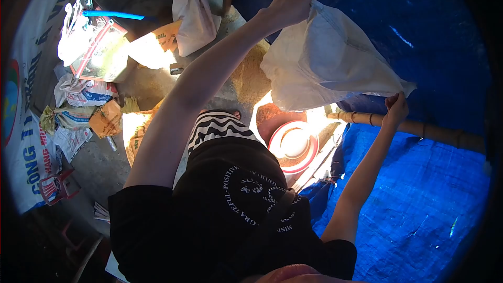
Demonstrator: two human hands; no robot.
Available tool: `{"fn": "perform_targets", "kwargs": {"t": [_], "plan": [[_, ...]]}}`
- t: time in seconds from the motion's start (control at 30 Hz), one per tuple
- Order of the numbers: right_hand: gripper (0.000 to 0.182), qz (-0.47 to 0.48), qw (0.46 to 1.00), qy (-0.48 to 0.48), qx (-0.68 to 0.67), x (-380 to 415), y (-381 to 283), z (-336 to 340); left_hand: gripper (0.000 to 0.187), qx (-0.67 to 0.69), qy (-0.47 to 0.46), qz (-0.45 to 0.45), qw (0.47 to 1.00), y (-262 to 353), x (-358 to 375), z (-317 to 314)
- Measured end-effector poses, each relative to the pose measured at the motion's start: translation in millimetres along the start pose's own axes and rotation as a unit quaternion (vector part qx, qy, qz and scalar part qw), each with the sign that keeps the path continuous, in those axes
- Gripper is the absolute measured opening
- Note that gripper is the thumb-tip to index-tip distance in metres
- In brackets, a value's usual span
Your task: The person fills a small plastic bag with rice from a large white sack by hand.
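Observation:
A white woven sack (340, 55) hangs stretched between my two hands in front of me, by the blue tarp. My left hand (294, 5) is reached far forward, its fingers closed on one upper edge of the sack. My right hand (396, 110) pinches another edge of it, farther to the right. The sack's lower side sags above a red-rimmed basin (294, 147), which is brightly sunlit, so its contents are too washed out to tell. Whether anything is inside the sack cannot be seen.
A blue tarp (398, 188) with a bamboo pole (440, 133) walls the right side. At left lie several bags and an orange carton (106, 119). A tied white sack (194, 18) stands beyond, near a sunlit crate with a blue stick (112, 14). A red plastic stool (57, 186) is at far left.

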State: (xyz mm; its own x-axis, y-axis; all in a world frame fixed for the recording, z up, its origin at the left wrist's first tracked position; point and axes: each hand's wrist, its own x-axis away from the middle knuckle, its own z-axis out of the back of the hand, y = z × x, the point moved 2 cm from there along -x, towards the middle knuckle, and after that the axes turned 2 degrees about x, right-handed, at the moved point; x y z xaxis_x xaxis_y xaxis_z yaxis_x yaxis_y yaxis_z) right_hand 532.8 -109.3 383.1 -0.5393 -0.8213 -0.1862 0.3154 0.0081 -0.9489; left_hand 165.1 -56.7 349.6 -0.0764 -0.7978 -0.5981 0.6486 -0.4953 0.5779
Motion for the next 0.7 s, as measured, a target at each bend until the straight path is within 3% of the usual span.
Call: {"fn": "perform_targets", "kwargs": {"t": [0.17, 0.2, 0.27, 0.33, 0.43, 0.53, 0.63, 0.7], "plan": [[0.026, 0.012, 1.000, -0.013, 0.022, -6, 4, -4, 0.021, -0.046, 0.041, 0.059, 0.996, 11, 3, 25], [0.026, -0.053, 0.996, -0.056, 0.047, 2, -3, -10, 0.022, -0.078, 0.038, 0.079, 0.993, 3, 6, 20], [0.033, -0.091, 0.996, 0.000, 0.020, -10, -3, -1, 0.022, -0.126, 0.051, 0.112, 0.984, -1, 3, 30], [0.037, -0.058, 0.997, 0.053, 0.002, -3, -14, 5, 0.025, -0.059, 0.076, 0.147, 0.984, 11, 11, 48], [0.039, -0.079, 0.991, -0.072, 0.083, -2, 2, 1, 0.025, -0.061, 0.069, 0.181, 0.979, 2, 13, 41], [0.041, -0.071, 0.991, -0.049, 0.107, -6, 1, -3, 0.021, -0.019, 0.083, 0.154, 0.984, 6, 22, 45], [0.041, -0.022, 0.985, 0.041, 0.164, -2, 9, 12, 0.017, 0.052, 0.112, 0.165, 0.979, 11, 22, 42], [0.040, -0.029, 0.971, -0.073, 0.226, -13, 22, 11, 0.017, 0.056, 0.125, 0.169, 0.976, 5, 24, 37]]}}
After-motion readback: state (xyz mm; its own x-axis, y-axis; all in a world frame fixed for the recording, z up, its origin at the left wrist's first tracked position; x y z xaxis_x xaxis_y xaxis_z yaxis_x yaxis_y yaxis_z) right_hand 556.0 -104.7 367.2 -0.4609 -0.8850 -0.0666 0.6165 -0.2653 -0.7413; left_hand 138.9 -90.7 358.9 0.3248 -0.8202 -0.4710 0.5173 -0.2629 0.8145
